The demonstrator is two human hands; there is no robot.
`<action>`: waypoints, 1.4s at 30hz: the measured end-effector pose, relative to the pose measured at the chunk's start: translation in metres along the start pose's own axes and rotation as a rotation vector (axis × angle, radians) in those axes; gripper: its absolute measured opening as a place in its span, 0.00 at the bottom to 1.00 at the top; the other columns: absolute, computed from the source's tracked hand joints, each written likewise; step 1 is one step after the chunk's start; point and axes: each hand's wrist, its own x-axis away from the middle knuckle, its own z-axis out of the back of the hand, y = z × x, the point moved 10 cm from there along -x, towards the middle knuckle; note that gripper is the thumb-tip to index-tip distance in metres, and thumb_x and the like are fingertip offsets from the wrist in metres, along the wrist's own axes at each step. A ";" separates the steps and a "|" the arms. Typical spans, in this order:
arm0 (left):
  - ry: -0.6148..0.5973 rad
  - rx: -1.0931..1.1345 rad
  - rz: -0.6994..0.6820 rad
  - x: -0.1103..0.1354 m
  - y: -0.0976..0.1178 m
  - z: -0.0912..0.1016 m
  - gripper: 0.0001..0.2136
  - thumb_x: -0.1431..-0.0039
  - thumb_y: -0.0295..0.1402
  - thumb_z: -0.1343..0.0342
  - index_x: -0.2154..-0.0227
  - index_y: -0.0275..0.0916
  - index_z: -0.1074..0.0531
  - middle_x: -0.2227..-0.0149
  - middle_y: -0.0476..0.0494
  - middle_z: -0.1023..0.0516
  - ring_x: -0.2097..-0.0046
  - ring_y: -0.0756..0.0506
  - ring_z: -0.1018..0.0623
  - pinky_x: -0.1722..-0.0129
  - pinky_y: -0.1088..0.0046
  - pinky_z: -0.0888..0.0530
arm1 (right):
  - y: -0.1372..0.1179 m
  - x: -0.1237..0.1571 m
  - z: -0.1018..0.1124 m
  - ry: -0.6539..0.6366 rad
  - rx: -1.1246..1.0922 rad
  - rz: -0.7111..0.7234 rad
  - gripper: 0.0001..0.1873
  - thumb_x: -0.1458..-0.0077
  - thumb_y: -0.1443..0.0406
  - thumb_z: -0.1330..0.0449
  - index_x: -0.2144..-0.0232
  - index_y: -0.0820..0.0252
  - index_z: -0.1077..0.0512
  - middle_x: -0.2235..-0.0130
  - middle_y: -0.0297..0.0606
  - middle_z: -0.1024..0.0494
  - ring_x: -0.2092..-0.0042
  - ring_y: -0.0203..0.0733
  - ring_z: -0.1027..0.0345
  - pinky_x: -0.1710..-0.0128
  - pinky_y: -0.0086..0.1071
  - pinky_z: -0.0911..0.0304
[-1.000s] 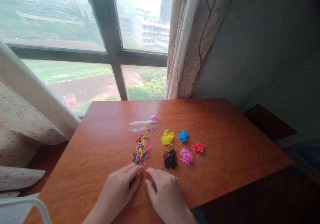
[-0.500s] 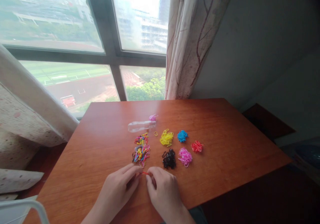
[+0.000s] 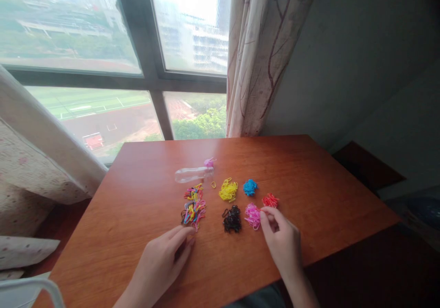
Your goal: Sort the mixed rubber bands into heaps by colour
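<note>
Two bare hands work over a brown wooden bench (image 3: 319,184) set against a window (image 3: 153,79). Half a second ago they met near the close edge, a short red loop stretched between them; now they are well apart. The right hand (image 3: 283,239) has moved toward the bench's right corner, its thumb and forefinger brought together at the right side of a pink pile (image 3: 252,216), just below a red pile (image 3: 270,200). I cannot tell whether it pinches a loop. The left hand (image 3: 168,253) has stayed near the close edge, fingers curled and thumb near the forefinger, just below a mixed heap of coloured loops (image 3: 193,212); whether it holds anything cannot be told.

The piles lie as they did, around the middle of the bench: yellow pile (image 3: 228,190) and blue pile (image 3: 250,187) toward the far edge, black pile (image 3: 232,219) nearer, left of the pink. One yellow loop (image 3: 213,184) sits alone between the yellow pile and the mixed loops. Closer to the far edge, unmoved, a clear bottle (image 3: 189,175) lies on its side, a pink cap (image 3: 208,162) by its right end.
</note>
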 end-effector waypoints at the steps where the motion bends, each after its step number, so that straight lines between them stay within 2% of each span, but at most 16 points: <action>1: 0.000 -0.002 -0.002 0.000 0.000 0.000 0.09 0.35 0.33 0.52 0.61 0.45 0.26 0.63 0.49 0.17 0.65 0.48 0.17 0.67 0.78 0.24 | 0.015 -0.007 0.012 0.048 0.067 -0.018 0.15 0.39 0.55 0.44 0.66 0.58 0.24 0.71 0.39 0.20 0.72 0.42 0.26 0.71 0.30 0.35; 4: 0.003 -0.010 -0.004 0.000 0.000 0.000 0.09 0.35 0.33 0.52 0.61 0.45 0.26 0.63 0.49 0.17 0.65 0.48 0.17 0.67 0.78 0.24 | 0.049 -0.025 0.030 0.068 0.192 -0.064 0.18 0.40 0.52 0.45 0.65 0.58 0.23 0.70 0.41 0.19 0.72 0.45 0.25 0.71 0.32 0.35; 7: -0.002 -0.011 0.000 0.001 -0.001 -0.001 0.08 0.35 0.33 0.52 0.60 0.45 0.27 0.62 0.50 0.17 0.65 0.48 0.17 0.67 0.78 0.25 | 0.065 -0.035 0.029 0.026 0.235 -0.082 0.18 0.40 0.52 0.46 0.65 0.57 0.23 0.70 0.41 0.19 0.71 0.45 0.25 0.70 0.33 0.35; 17: -0.043 0.007 0.032 -0.004 -0.004 -0.002 0.10 0.35 0.33 0.52 0.59 0.45 0.26 0.62 0.49 0.17 0.64 0.48 0.17 0.65 0.78 0.24 | 0.070 -0.040 0.027 0.029 0.308 -0.075 0.20 0.39 0.54 0.49 0.63 0.59 0.21 0.69 0.43 0.18 0.68 0.49 0.24 0.68 0.35 0.35; 21: -0.112 -0.072 0.104 -0.033 -0.007 -0.001 0.12 0.34 0.34 0.54 0.58 0.44 0.25 0.64 0.47 0.17 0.67 0.47 0.19 0.68 0.75 0.26 | 0.056 -0.036 0.030 0.065 0.273 -0.065 0.20 0.38 0.54 0.48 0.61 0.60 0.21 0.68 0.43 0.18 0.68 0.48 0.24 0.67 0.35 0.34; 23: -0.132 -0.164 0.136 -0.057 -0.006 0.002 0.12 0.34 0.36 0.53 0.56 0.45 0.25 0.60 0.46 0.17 0.64 0.45 0.18 0.67 0.74 0.27 | 0.041 -0.032 0.026 0.067 0.221 -0.034 0.19 0.38 0.55 0.48 0.62 0.60 0.22 0.67 0.43 0.18 0.68 0.47 0.24 0.67 0.34 0.33; 26: -0.215 -0.316 0.195 -0.093 -0.009 -0.001 0.12 0.35 0.35 0.53 0.60 0.45 0.24 0.60 0.44 0.17 0.61 0.43 0.18 0.67 0.73 0.28 | 0.013 -0.022 0.013 0.037 0.127 0.039 0.18 0.37 0.56 0.48 0.63 0.59 0.22 0.66 0.43 0.18 0.69 0.45 0.24 0.67 0.33 0.31; 30: -0.251 -0.351 0.212 -0.128 -0.010 -0.010 0.11 0.38 0.30 0.52 0.64 0.42 0.23 0.62 0.41 0.17 0.62 0.42 0.18 0.66 0.72 0.28 | -0.022 -0.005 -0.010 -0.068 0.010 0.142 0.16 0.35 0.60 0.50 0.61 0.57 0.23 0.62 0.43 0.18 0.64 0.45 0.22 0.63 0.33 0.29; 32: -0.274 -0.363 0.218 -0.136 -0.012 -0.016 0.11 0.38 0.30 0.52 0.67 0.40 0.22 0.64 0.38 0.17 0.63 0.41 0.18 0.66 0.71 0.29 | -0.034 0.002 -0.018 -0.111 -0.033 0.181 0.16 0.34 0.62 0.51 0.60 0.57 0.23 0.61 0.43 0.18 0.62 0.45 0.22 0.61 0.33 0.29; 35: -0.306 -0.368 0.211 -0.140 -0.011 -0.023 0.11 0.40 0.29 0.51 0.69 0.39 0.22 0.66 0.37 0.17 0.64 0.41 0.18 0.66 0.70 0.29 | -0.044 0.010 -0.026 -0.137 -0.057 0.208 0.14 0.35 0.65 0.50 0.62 0.57 0.24 0.63 0.41 0.19 0.64 0.44 0.23 0.63 0.32 0.30; 42: -0.321 -0.318 0.118 -0.138 0.006 -0.030 0.12 0.41 0.27 0.51 0.71 0.41 0.23 0.67 0.39 0.18 0.64 0.40 0.19 0.66 0.70 0.30 | -0.053 0.021 -0.036 -0.178 -0.087 0.242 0.13 0.36 0.68 0.49 0.60 0.58 0.24 0.64 0.39 0.19 0.64 0.42 0.24 0.63 0.30 0.31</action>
